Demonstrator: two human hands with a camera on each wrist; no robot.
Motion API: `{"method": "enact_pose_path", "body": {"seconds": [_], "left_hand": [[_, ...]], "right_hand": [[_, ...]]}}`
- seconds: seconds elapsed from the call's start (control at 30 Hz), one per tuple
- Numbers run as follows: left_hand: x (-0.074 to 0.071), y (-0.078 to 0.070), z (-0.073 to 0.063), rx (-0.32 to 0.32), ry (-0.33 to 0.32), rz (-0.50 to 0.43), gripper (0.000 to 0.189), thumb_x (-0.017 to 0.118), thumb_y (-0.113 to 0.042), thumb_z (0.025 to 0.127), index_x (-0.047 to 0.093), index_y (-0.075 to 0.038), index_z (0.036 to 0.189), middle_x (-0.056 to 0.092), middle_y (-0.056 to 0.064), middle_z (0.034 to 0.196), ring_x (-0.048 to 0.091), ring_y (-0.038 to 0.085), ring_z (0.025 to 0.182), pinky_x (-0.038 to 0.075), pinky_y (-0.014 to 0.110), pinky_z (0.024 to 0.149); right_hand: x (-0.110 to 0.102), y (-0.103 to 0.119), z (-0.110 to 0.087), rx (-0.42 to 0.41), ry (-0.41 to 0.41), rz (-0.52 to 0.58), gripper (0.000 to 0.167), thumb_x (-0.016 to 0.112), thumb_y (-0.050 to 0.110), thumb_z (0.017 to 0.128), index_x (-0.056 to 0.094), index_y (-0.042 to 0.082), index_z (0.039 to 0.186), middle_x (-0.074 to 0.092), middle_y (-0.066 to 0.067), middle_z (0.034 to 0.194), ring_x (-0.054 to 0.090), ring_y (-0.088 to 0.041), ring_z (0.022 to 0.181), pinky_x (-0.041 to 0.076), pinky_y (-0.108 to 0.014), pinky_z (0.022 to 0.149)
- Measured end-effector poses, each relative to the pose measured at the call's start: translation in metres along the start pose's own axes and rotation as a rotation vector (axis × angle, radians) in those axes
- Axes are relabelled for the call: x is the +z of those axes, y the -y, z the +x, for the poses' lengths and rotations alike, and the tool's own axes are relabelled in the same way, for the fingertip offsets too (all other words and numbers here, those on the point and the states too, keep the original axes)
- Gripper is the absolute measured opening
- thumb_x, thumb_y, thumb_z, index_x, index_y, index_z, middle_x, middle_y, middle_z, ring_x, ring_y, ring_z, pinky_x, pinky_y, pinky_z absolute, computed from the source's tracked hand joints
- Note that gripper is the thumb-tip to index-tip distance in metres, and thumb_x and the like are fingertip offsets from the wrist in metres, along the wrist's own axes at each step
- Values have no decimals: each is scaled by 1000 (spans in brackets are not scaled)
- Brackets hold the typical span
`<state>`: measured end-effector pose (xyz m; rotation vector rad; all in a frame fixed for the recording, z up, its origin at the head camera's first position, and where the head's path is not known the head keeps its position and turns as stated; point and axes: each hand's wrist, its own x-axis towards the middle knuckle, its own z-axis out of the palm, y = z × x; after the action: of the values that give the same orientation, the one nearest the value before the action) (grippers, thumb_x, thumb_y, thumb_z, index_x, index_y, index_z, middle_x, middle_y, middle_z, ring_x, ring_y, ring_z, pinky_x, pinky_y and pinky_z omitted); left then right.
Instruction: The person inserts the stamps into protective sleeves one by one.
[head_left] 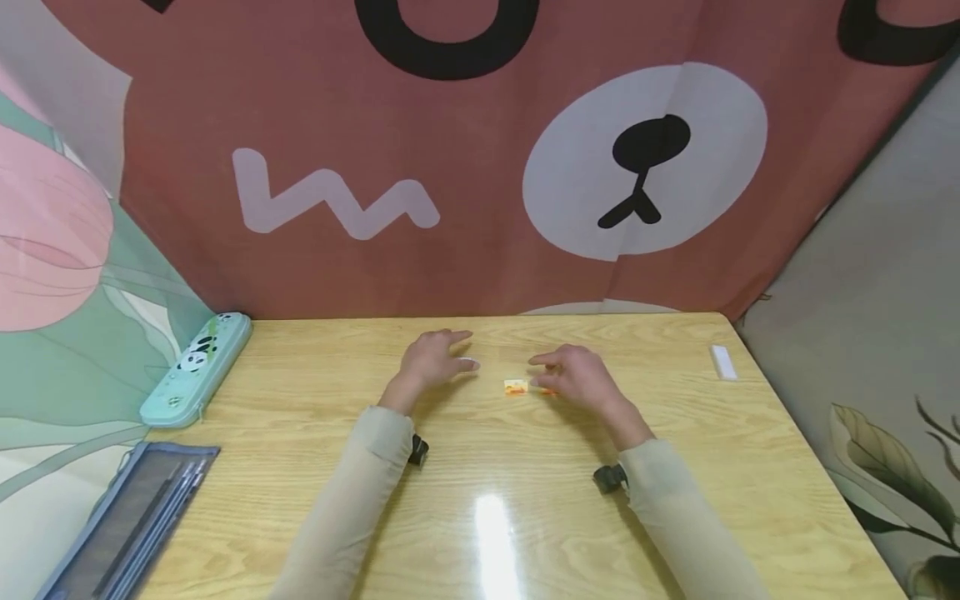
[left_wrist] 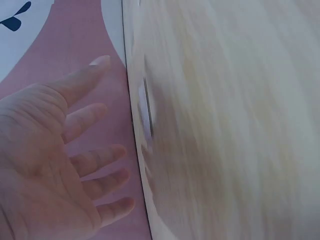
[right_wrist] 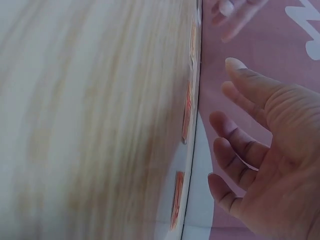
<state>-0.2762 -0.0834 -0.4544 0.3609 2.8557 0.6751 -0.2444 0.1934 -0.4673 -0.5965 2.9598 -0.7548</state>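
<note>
My left hand (head_left: 435, 357) hovers over the far middle of the table, its fingers spread and holding nothing. In the left wrist view a small pale flat piece (left_wrist: 145, 110) lies on the wood beyond the fingers. Facing it, my right hand (head_left: 577, 377) has loosely bent fingers, also with nothing in them. Between the hands lies a small orange-and-white flat piece (head_left: 516, 387). A second such piece (head_left: 550, 392) is partly hidden by the right hand's fingers. The right wrist view shows orange pieces (right_wrist: 187, 111) lying in a row on the table, apart from the fingertips.
A white block (head_left: 723, 363) lies near the right edge of the wooden table (head_left: 420, 533). At the left are a mint pencil case (head_left: 198, 371) with a panda print and a blue mesh pouch (head_left: 135, 521) holding pencils. A bear-print cloth (head_left: 465, 275) hangs behind.
</note>
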Motion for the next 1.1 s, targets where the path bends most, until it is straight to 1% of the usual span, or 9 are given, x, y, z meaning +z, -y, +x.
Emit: {"method": "enact_pose_path", "body": {"seconds": [0.07, 0.17, 0.33, 0.43, 0.57, 0.73, 0.83, 0.93, 1.1], "left_hand": [[2, -6, 4, 10, 13, -41, 65, 72, -48, 92, 52, -28, 149, 51, 6, 154, 46, 33, 143, 43, 53, 113], [7, -15, 11, 20, 22, -69, 62, 73, -46, 91, 55, -27, 147, 53, 4, 153, 48, 31, 142, 43, 52, 114], [13, -26, 17, 22, 6, -10, 58, 74, -45, 91, 58, -30, 144, 56, 4, 151, 50, 32, 140, 43, 51, 114], [13, -31, 19, 12, 12, -10, 56, 74, -45, 91, 59, -31, 143, 57, 3, 149, 52, 31, 138, 46, 52, 111], [15, -38, 24, 10, 8, -15, 51, 76, -43, 89, 64, -32, 137, 60, 0, 146, 54, 31, 135, 50, 51, 105], [21, -39, 30, -10, 17, 38, 45, 76, -42, 89, 67, -34, 133, 60, 1, 145, 54, 33, 133, 50, 51, 104], [25, -39, 32, -16, 30, 68, 45, 75, -43, 89, 67, -35, 133, 59, 3, 145, 54, 34, 131, 50, 53, 102], [27, -39, 33, -18, 18, 92, 48, 75, -43, 89, 65, -37, 135, 59, 2, 146, 55, 34, 131, 51, 53, 101], [31, -39, 35, -34, 8, 113, 45, 70, -44, 93, 64, -39, 137, 50, -1, 156, 46, 35, 141, 46, 53, 110]], "right_hand": [[1, 2, 2, -3, 9, -18, 37, 77, 34, 91, 74, 21, 125, 74, 3, 93, 63, -14, 83, 54, -38, 75], [2, 4, 5, 1, 14, -50, 36, 78, 35, 90, 75, 23, 123, 72, 6, 86, 61, -11, 79, 52, -37, 74], [6, 8, 5, 12, 38, -65, 36, 78, 37, 89, 75, 26, 123, 72, 6, 89, 61, -12, 81, 52, -37, 75], [7, 9, 5, 22, 49, -86, 35, 79, 37, 89, 75, 28, 123, 71, 6, 92, 61, -12, 83, 51, -38, 76], [6, 9, 7, 21, 37, -117, 33, 81, 36, 87, 76, 30, 119, 73, 7, 90, 63, -12, 81, 52, -37, 72], [6, 10, 9, 16, 37, -112, 31, 82, 35, 86, 78, 30, 116, 76, 7, 91, 65, -11, 81, 52, -34, 67], [6, 10, 9, 32, 48, -104, 29, 82, 35, 86, 78, 31, 115, 76, 6, 92, 66, -12, 83, 53, -34, 69], [6, 12, 8, 38, 54, -107, 28, 82, 34, 86, 78, 31, 114, 77, 7, 93, 66, -12, 84, 53, -35, 71], [7, 12, 9, 23, 57, -125, 30, 82, 38, 85, 78, 30, 114, 75, 6, 97, 61, -13, 81, 50, -34, 69]]}}
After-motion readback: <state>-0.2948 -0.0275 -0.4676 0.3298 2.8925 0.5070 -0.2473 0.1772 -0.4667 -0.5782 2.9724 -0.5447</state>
